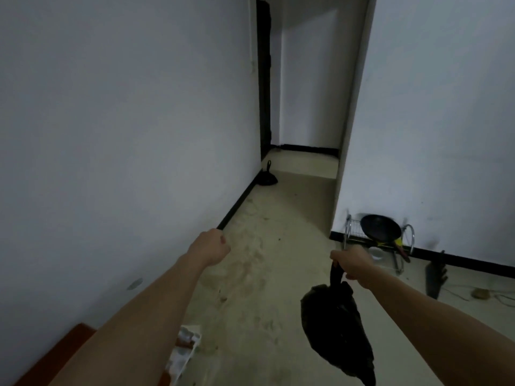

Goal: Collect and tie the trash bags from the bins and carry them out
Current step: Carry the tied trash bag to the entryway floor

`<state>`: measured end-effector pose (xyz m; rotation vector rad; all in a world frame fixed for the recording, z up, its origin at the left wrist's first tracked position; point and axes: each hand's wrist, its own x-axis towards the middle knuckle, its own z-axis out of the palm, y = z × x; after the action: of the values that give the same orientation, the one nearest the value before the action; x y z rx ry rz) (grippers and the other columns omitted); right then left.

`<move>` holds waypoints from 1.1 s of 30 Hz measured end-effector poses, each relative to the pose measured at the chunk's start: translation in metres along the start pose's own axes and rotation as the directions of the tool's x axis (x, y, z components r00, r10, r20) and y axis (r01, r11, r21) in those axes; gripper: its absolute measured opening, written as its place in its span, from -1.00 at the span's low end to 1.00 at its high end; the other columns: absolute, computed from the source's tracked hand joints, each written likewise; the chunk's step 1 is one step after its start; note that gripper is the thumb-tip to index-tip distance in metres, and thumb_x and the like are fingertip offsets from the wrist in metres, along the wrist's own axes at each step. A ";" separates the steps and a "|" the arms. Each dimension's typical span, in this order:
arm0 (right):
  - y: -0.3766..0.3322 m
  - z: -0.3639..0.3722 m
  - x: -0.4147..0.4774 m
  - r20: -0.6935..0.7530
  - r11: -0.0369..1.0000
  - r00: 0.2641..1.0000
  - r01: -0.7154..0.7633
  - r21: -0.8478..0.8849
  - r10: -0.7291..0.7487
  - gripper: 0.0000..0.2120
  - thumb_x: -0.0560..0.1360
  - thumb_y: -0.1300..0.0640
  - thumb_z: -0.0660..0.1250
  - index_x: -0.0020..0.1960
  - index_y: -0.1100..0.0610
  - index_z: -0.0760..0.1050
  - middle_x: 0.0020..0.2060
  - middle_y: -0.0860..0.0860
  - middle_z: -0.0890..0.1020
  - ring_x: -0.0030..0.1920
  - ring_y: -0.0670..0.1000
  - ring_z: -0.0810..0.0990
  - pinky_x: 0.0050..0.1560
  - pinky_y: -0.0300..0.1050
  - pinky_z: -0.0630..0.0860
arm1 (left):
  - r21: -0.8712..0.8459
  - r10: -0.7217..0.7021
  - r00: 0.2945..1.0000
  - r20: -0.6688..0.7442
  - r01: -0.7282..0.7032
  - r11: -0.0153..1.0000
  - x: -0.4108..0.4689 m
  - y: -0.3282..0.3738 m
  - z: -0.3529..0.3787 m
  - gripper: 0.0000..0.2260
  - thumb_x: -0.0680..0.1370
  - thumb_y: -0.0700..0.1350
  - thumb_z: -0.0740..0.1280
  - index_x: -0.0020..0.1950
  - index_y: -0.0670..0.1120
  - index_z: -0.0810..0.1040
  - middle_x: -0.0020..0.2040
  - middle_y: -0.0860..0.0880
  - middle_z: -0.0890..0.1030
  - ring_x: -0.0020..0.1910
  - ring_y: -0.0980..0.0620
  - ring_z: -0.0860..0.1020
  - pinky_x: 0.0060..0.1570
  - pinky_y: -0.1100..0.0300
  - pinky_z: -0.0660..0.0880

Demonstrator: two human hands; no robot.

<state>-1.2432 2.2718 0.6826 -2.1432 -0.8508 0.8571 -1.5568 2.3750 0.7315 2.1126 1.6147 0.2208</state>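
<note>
A black plastic trash bag [334, 324], its top gathered into a narrow neck, hangs in the air low on the right. The right hand [352, 263] is clenched around that neck, and the full body of the bag droops below the fist, clear of the pale, dusty floor [278, 232]. The left hand [211, 246] is stretched forward with its fingers curled into a loose fist, and nothing shows in it.

Farther down the corridor a second black tied trash bag [267, 178] sits on the floor against the white left wall [125, 135], just beside a dark doorway [263, 79].

By the right wall a chrome wire dish rack [409, 238] stands on the floor with a round black frying pan [380, 227] propped in it, tilted, and a small white bowl [376, 253] just below. Under the left forearm lies a white boxy object [184, 349] — too blurred to identify — next to a reddish-brown wooden edge [69, 346].
</note>
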 end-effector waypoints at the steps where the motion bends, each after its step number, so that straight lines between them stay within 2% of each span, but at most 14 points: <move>1: -0.017 0.002 0.023 -0.001 1.000 1.000 0.002 0.019 -0.002 -0.74 0.48 0.14 0.35 -0.33 0.25 0.46 -0.36 0.16 0.52 -0.35 0.14 0.50 -0.29 -0.07 0.40 | 0.005 0.004 1.000 -0.003 -0.004 1.000 0.029 0.004 -0.011 -0.89 0.55 -0.07 0.27 -0.03 -0.08 0.41 -0.25 0.09 0.36 -0.04 -0.04 0.48 0.07 0.08 0.49; 6: -0.093 0.012 0.136 0.007 0.999 1.000 0.012 0.036 -0.012 -0.75 0.45 0.12 0.36 -0.33 0.23 0.48 -0.38 0.16 0.52 -0.38 0.09 0.46 -0.34 -0.09 0.37 | 0.007 0.032 0.999 0.002 -0.032 0.999 0.173 0.035 -0.051 -0.81 0.55 -0.05 0.27 0.08 -0.13 0.49 0.01 -0.09 0.52 0.06 -0.10 0.53 0.09 0.09 0.49; 8: -0.115 0.014 0.185 0.019 0.999 1.000 0.003 0.051 -0.004 -0.75 0.45 0.13 0.35 -0.34 0.24 0.49 -0.39 0.16 0.51 -0.38 0.09 0.44 -0.34 -0.10 0.37 | 0.008 0.050 0.999 0.009 -0.050 0.999 0.231 0.047 -0.052 -0.76 0.54 -0.05 0.27 0.13 -0.16 0.50 0.04 -0.10 0.53 0.05 -0.09 0.53 0.10 0.08 0.50; 11: -0.144 0.024 0.260 0.058 0.999 0.998 0.003 0.048 -0.006 -0.79 0.45 0.14 0.36 -0.31 0.24 0.50 -0.37 0.15 0.50 -0.33 0.09 0.45 -0.35 -0.13 0.36 | 0.017 0.048 0.998 0.034 -0.049 0.999 0.310 0.057 -0.048 -0.80 0.55 -0.06 0.27 0.10 -0.13 0.49 -0.03 -0.05 0.47 0.01 -0.05 0.50 0.10 0.10 0.49; 14: -0.169 0.042 0.347 0.117 0.999 0.992 0.041 0.016 -0.043 -0.79 0.43 0.11 0.36 -0.32 0.20 0.49 -0.38 0.13 0.48 -0.34 0.07 0.43 -0.37 -0.13 0.34 | 0.028 0.030 0.999 0.041 -0.031 0.999 0.398 0.065 -0.038 -0.93 0.55 -0.09 0.26 -0.09 -0.06 0.43 -0.16 0.00 0.45 -0.09 -0.01 0.48 0.03 0.13 0.46; 16: -0.189 0.050 0.402 0.160 0.998 0.985 0.060 -0.015 -0.057 -0.77 0.43 0.10 0.36 -0.35 0.19 0.47 -0.41 0.12 0.44 -0.39 0.06 0.40 -0.37 -0.13 0.32 | 0.017 0.014 0.999 0.048 -0.015 1.000 0.453 0.073 -0.036 -0.83 0.56 -0.11 0.25 -0.23 -0.01 0.36 -0.27 0.06 0.38 -0.25 0.09 0.42 -0.13 0.18 0.42; 18: -0.217 0.052 0.465 0.198 0.996 0.978 0.082 -0.042 -0.072 -0.73 0.42 0.11 0.35 -0.40 0.17 0.41 -0.45 0.09 0.37 -0.44 0.04 0.33 -0.35 -0.11 0.28 | -0.002 -0.002 0.999 0.053 0.002 1.000 0.515 0.088 -0.040 -0.77 0.56 -0.11 0.26 -0.28 0.02 0.32 -0.30 0.08 0.35 -0.32 0.16 0.35 -0.22 0.21 0.36; 22: -0.271 0.045 0.569 0.230 0.987 0.967 0.131 -0.097 -0.106 -0.73 0.42 0.09 0.35 -0.38 0.17 0.40 -0.43 0.10 0.38 -0.40 0.05 0.35 -0.33 -0.09 0.29 | -0.043 -0.023 0.998 0.052 0.025 0.999 0.611 0.115 -0.051 -0.84 0.56 -0.09 0.27 -0.21 -0.01 0.37 -0.27 0.09 0.36 -0.14 0.03 0.45 -0.07 0.19 0.41; 26: -0.322 0.046 0.667 0.225 0.972 0.967 0.162 -0.170 -0.122 -0.75 0.43 0.06 0.35 -0.36 0.14 0.43 -0.41 0.12 0.40 -0.39 0.06 0.41 -0.34 -0.12 0.32 | -0.045 -0.082 0.995 0.051 0.085 0.995 0.706 0.116 -0.069 -0.71 0.57 -0.06 0.27 -0.31 0.03 0.25 -0.31 0.09 0.29 -0.33 0.14 0.32 -0.34 0.25 0.23; 28: -0.344 0.051 0.718 0.217 0.969 0.967 0.175 -0.173 -0.135 -0.75 0.44 0.05 0.34 -0.36 0.13 0.44 -0.41 0.11 0.41 -0.39 0.05 0.42 -0.34 -0.12 0.33 | -0.048 -0.099 0.994 0.040 0.101 0.994 0.759 0.109 -0.075 -0.78 0.58 -0.07 0.25 -0.25 -0.02 0.34 -0.30 0.09 0.30 -0.28 0.10 0.37 -0.33 0.26 0.25; 30: -0.361 0.060 0.778 0.205 0.972 0.971 0.162 -0.171 -0.125 -0.74 0.47 0.08 0.33 -0.35 0.16 0.43 -0.43 0.10 0.40 -0.41 0.05 0.41 -0.34 -0.14 0.33 | -0.039 -0.096 0.994 0.059 0.099 0.994 0.821 0.104 -0.072 -0.88 0.59 -0.07 0.26 -0.11 -0.08 0.42 -0.28 0.10 0.33 -0.12 0.03 0.44 -0.22 0.22 0.35; 31: -0.368 0.062 0.802 0.200 0.974 0.973 0.148 -0.170 -0.113 -0.74 0.48 0.10 0.33 -0.34 0.18 0.43 -0.45 0.09 0.40 -0.43 0.05 0.40 -0.36 -0.16 0.34 | -0.035 -0.090 0.994 0.067 0.093 0.995 0.847 0.102 -0.070 -0.88 0.59 -0.07 0.26 -0.11 -0.09 0.43 -0.27 0.11 0.33 -0.11 0.03 0.44 -0.21 0.23 0.36; 33: -0.381 0.068 0.849 0.192 0.979 0.978 0.115 -0.168 -0.082 -0.78 0.50 0.15 0.31 -0.28 0.23 0.44 -0.43 0.09 0.41 -0.43 0.04 0.39 -0.38 -0.19 0.35 | -0.048 -0.082 0.993 0.084 0.087 0.995 0.899 0.100 -0.066 -0.80 0.58 -0.08 0.27 -0.23 -0.04 0.37 -0.29 0.10 0.33 -0.19 0.06 0.42 -0.30 0.30 0.29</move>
<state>-0.9294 3.1508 0.6625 -2.1756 -1.1579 0.9705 -1.2315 3.2211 0.6982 1.9838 1.6287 0.1444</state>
